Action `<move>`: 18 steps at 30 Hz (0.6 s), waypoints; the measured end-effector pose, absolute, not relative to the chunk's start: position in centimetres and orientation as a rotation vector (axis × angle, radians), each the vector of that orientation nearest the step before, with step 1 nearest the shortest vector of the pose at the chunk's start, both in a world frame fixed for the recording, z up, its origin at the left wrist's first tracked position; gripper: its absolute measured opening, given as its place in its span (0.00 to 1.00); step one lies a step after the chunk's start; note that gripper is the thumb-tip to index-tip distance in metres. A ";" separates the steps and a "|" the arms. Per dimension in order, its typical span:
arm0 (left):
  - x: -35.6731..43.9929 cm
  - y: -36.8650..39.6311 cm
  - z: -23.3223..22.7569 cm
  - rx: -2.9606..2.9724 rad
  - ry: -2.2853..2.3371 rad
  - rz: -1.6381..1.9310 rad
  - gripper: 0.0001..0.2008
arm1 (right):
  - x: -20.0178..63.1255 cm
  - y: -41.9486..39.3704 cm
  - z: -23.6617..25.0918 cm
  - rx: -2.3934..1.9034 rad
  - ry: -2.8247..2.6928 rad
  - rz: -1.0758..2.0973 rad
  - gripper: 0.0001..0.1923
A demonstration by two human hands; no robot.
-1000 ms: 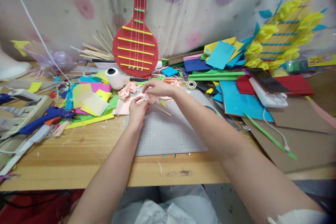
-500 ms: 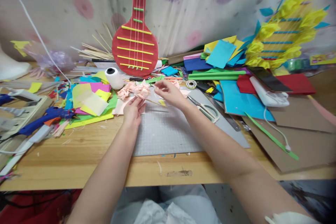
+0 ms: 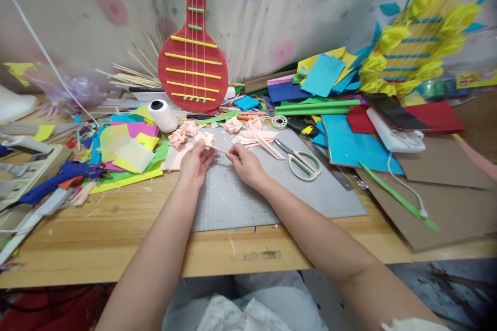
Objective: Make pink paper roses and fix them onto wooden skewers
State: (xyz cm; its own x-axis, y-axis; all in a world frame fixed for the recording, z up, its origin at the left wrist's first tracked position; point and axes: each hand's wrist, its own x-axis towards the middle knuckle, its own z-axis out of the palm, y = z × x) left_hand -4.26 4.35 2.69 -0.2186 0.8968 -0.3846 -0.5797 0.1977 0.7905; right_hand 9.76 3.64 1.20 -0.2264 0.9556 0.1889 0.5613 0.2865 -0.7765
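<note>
Between my two hands, above the grey cutting mat (image 3: 248, 201), is a pale pink paper flower (image 3: 205, 138) with a thin wooden stick (image 3: 219, 150) running out of it to the right. My left hand (image 3: 195, 163) is closed around the flower's base. The fingers of my right hand (image 3: 245, 163) pinch the stick's other end. Several more pink paper flowers (image 3: 233, 124) lie at the back of the mat. Cut strips of pink crepe paper (image 3: 258, 139) rest beyond my right hand, near the scissors (image 3: 304, 163).
A red paper lute (image 3: 193, 70) leans on the curtain behind, beside a white thread spool (image 3: 162, 115). To the left lie coloured paper scraps (image 3: 124, 147) and a blue glue gun (image 3: 58, 182). Cardboard (image 3: 435, 201), blue sheets (image 3: 351, 139) and a phone (image 3: 392, 109) crowd the right side.
My right hand has come down and left, and now pinches the stick. The pink flower in my left hand sits slightly lower. The view has shifted a little.
</note>
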 end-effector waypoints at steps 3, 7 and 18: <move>-4.2 4.5 2.4 0.378 1.091 1.465 0.03 | 9.9 3.6 1.0 -1.353 -1.908 0.765 0.07; -4.0 4.5 2.2 0.359 1.076 1.524 0.02 | 9.9 3.7 0.8 -1.347 -1.918 0.786 0.07; -4.0 4.4 2.3 0.346 1.078 1.532 0.04 | 10.1 3.7 0.5 -1.392 -1.957 0.751 0.09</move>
